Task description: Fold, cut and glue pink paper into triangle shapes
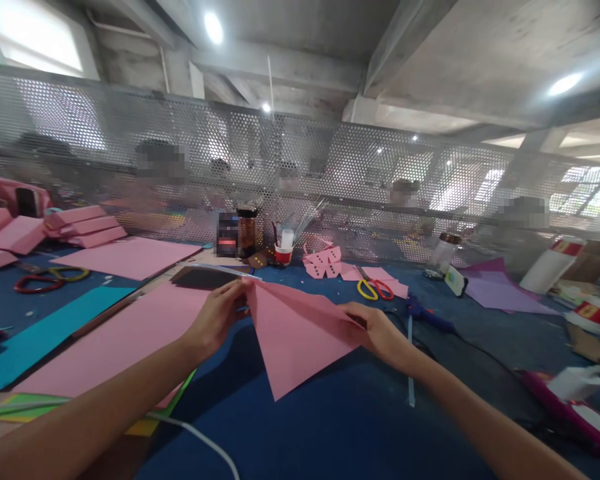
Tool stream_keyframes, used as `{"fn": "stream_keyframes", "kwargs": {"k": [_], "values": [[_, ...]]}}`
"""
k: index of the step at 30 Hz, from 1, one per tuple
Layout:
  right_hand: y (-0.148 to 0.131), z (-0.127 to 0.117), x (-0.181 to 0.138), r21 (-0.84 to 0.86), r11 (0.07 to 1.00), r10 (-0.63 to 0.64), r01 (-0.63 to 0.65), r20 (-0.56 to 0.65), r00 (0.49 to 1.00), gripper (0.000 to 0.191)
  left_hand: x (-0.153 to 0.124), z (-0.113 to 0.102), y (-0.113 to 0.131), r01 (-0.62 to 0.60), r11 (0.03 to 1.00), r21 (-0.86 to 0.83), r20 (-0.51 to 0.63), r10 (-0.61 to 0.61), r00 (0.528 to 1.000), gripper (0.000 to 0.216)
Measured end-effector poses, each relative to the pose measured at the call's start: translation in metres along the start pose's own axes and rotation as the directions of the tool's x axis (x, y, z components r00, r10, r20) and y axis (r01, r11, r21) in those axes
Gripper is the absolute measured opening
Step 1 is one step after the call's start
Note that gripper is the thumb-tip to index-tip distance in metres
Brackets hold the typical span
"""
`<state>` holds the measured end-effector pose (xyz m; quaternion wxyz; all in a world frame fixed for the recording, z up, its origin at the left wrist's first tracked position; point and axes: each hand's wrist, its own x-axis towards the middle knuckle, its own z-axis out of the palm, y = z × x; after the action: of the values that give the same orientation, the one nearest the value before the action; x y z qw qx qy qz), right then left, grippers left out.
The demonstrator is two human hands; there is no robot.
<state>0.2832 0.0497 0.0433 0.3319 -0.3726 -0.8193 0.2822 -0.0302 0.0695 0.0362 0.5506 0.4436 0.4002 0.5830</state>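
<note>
Perforated metal screen [260,143], brown jar [248,233], tilted phone [456,281], magenta power strip [554,407], ceiling lamps [213,27]

A craft workshop in a bare concrete building: heavy beams [403,47] and lamps [213,28] overhead, and a perforated metal screen [290,143] along the far side of the blue counter [260,433], with people [160,162] beyond it. Scissors [372,281] and a glue gun [427,315] lie at right, a turquoise sheet [55,333] at near left and stacked pink paper forms [93,225] at far left

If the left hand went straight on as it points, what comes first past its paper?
Past its paper, the left hand would likely meet the cup by the mesh; depth is unclear.
</note>
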Motion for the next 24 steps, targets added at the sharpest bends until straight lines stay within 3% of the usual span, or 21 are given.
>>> {"fn": "stream_keyframes", "kwargs": {"k": [5, 12, 15, 19, 21, 24], "values": [[0.005, 0.001, 0.000, -0.092, 0.992, -0.094, 0.090, -0.040, 0.995, 0.037, 0.006, -0.002, -0.002, 0.017, 1.000, -0.024, -0.012, -0.017, 1.000, 0.028], [0.017, 0.004, 0.002, -0.235, 0.962, -0.171, 0.140, -0.117, 0.978, 0.064, 0.005, 0.000, 0.000, 0.056, 0.998, 0.028, 0.044, -0.058, 0.997, 0.034], [0.015, 0.001, 0.001, -0.263, 0.960, -0.118, 0.097, -0.062, 0.991, 0.068, 0.005, -0.002, -0.003, 0.033, 0.996, 0.078, -0.011, -0.033, 0.999, 0.027], [0.006, -0.010, -0.001, -0.207, 0.978, 0.050, -0.025, 0.114, 0.992, 0.078, 0.010, -0.009, -0.006, 0.008, 0.998, 0.064, -0.056, -0.005, 0.998, 0.028], [0.004, -0.014, 0.000, -0.133, 0.988, 0.104, -0.084, 0.148, 0.984, 0.069, 0.012, -0.011, -0.006, -0.010, 0.999, 0.050, -0.074, 0.013, 0.997, 0.027], [0.009, -0.014, 0.005, -0.055, 0.986, 0.163, -0.160, 0.046, 0.986, 0.032, 0.013, -0.011, -0.004, -0.023, 0.999, 0.030, -0.071, 0.025, 0.997, 0.026]]}}
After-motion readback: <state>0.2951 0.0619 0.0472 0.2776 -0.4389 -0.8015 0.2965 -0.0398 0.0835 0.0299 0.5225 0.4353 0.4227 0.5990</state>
